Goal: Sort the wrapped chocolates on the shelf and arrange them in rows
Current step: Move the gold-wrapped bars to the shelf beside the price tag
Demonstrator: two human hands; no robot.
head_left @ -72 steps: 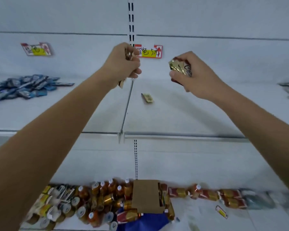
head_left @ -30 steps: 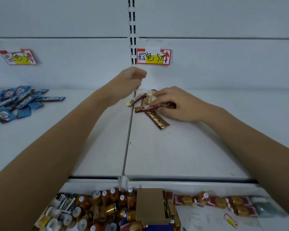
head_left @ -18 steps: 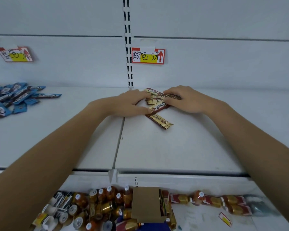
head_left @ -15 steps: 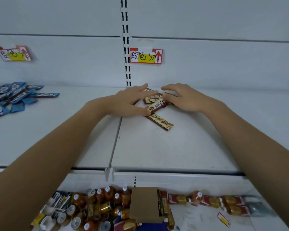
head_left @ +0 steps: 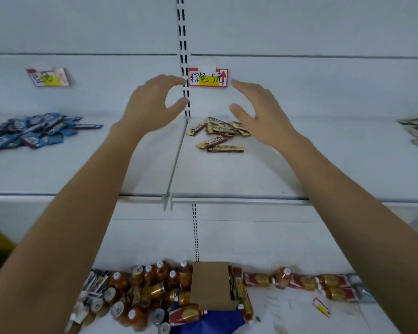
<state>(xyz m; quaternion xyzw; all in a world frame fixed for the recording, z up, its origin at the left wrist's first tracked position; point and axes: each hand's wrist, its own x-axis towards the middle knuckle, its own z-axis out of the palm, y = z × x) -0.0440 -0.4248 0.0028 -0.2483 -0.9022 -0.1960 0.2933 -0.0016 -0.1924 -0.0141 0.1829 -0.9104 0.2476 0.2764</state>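
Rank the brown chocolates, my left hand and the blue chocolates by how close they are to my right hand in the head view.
1. brown chocolates, just under the right hand.
2. left hand, across the pile to the left.
3. blue chocolates, far off to the left.

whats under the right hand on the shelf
The right end of the brown chocolate pile: a few gold-and-brown wrappers run in beneath the thumb of the open right hand. Whether more lie under the palm cannot be seen; the hand covers that spot.
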